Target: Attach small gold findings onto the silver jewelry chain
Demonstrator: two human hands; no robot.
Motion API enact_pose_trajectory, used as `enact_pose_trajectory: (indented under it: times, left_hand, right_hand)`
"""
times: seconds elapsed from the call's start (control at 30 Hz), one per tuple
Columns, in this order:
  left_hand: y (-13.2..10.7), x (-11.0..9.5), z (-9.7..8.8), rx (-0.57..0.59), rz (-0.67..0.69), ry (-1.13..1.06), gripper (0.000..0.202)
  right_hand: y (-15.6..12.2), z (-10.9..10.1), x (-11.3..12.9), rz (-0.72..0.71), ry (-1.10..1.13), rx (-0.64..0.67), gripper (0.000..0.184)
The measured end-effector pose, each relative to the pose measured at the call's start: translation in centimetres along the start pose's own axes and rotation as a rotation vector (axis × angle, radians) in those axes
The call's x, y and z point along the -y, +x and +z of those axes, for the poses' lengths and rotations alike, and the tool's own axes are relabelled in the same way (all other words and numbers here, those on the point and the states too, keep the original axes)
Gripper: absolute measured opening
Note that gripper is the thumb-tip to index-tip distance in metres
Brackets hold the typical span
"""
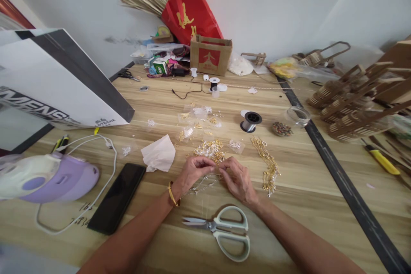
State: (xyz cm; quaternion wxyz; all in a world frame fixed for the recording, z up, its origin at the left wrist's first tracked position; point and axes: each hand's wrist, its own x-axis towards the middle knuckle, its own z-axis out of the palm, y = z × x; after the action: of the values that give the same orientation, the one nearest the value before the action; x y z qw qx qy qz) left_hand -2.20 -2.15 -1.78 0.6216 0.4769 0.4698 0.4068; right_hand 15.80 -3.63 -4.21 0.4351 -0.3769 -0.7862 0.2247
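My left hand (192,172) and my right hand (236,178) meet over the wooden table (305,180), fingers pinched together on a thin silver chain (202,185) that trails down under the left hand. A gold bangle (171,195) is on my left wrist. Just beyond the fingers lies a heap of small gold and silver findings (210,150). A row of gold chains (268,165) lies to the right of my right hand. White-handled scissors (224,229) lie shut on the table just below both hands.
A black phone (117,197), a crumpled tissue (159,154), and a purple and white device (48,177) with a white cable lie at left. A wire spool (250,120), a bead dish (281,129) and a glass jar (298,116) stand beyond. Wooden baskets (353,107) are at right.
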Motion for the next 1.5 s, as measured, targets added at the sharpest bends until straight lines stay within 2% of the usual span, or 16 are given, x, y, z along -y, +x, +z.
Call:
enact_pose_trajectory:
  times: [0.6,0.93,1.5]
  left_hand:
    - [-0.06,0.22,0.31,-0.025,-0.004,0.025,0.011]
    - [-0.09,0.13,0.36,-0.018,-0.021,0.023,0.009]
    - [0.03,0.81,0.24,-0.007,0.033,0.092,0.01]
  right_hand:
    - [-0.11,-0.04,0.21,-0.072,-0.116,0.018,0.009]
    - [-0.13,-0.03,0.07,-0.096,-0.106,0.032,0.009]
    - [0.06,-0.06,0.31,-0.107,-0.134,0.024,0.008]
